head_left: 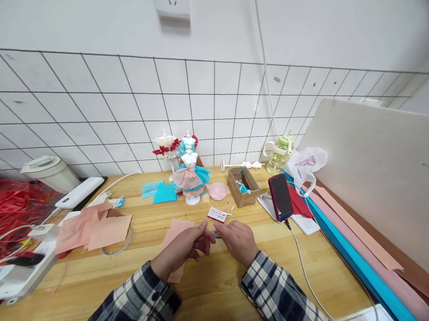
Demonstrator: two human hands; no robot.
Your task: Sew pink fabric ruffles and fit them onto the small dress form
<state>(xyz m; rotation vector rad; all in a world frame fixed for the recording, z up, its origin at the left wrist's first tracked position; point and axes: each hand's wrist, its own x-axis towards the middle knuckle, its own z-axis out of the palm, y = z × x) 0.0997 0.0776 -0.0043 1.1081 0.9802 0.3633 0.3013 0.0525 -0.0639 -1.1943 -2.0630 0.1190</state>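
My left hand (192, 243) hovers over a strip of peach crepe paper (177, 228), thumb raised and fingers loosely bent and apart, with nothing visible in it. Just to its right, my right hand (237, 240) has its fingers pressed together, pointing left. A small metallic thing (215, 234) shows between the two hands, partly covered by the right fingers, and its kind is hidden. Right behind the fingertips lies a small white and red box (217, 214). Beyond stands a white mini dress form (189, 160) in a peach and blue paper skirt (190, 179).
Behind are a pink dish (218, 191), a cardboard box (243, 195) with blue scraps, and a green bottle (279, 156). A phone (280, 196) stands right, trailing a cable (304, 273). Peach sheets (110, 231) and a power strip (24, 277) lie left; paper rolls (353, 249) line the right.
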